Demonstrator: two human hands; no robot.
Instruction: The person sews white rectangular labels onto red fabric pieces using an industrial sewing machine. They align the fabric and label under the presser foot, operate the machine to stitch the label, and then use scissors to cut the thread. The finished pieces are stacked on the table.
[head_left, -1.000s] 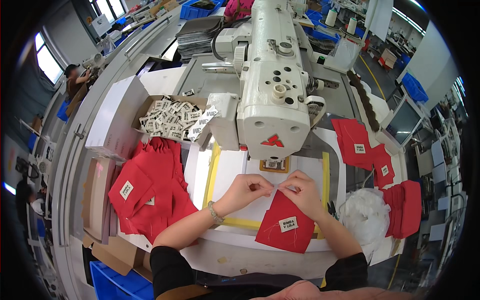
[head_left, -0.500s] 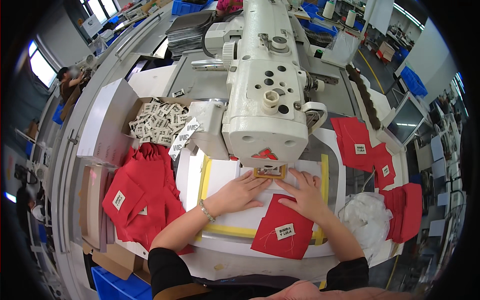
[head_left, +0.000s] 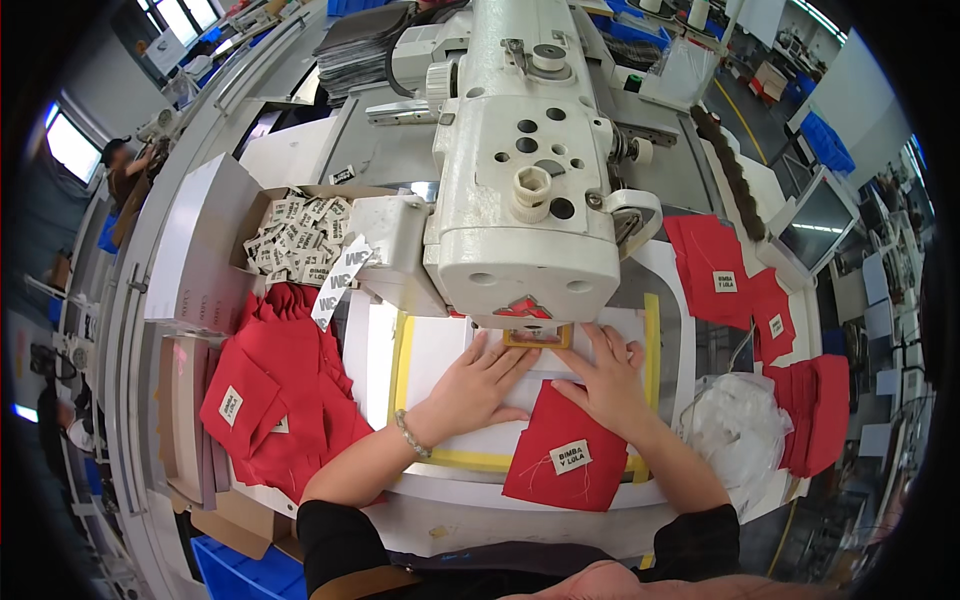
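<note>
A white industrial sewing machine (head_left: 520,240) fills the middle, its head low over a yellow-edged clamp frame (head_left: 537,337). My left hand (head_left: 474,385) lies flat on the white template board (head_left: 425,345), fingers stretched toward the left side of that frame. On the other side my right hand (head_left: 605,385) rests with fingers spread, its tips close to the frame's right corner. Below it lies a red fabric piece (head_left: 545,482) bearing a pale label (head_left: 571,457) with loose threads; my right thumb reaches over its top edge. Neither hand grips anything.
At left, a heap of red pieces (head_left: 290,370) lies beside an open box of small labels (head_left: 295,240). More red pieces (head_left: 706,270) and a red stack (head_left: 818,415) are at right, near a crumpled clear plastic bag (head_left: 733,435). A blue bin (head_left: 245,572) sits below left.
The view has shifted slightly, so the surroundings appear moved a little. Both hands stay flat beside the clamp frame, and the red piece keeps its place under my right thumb.
</note>
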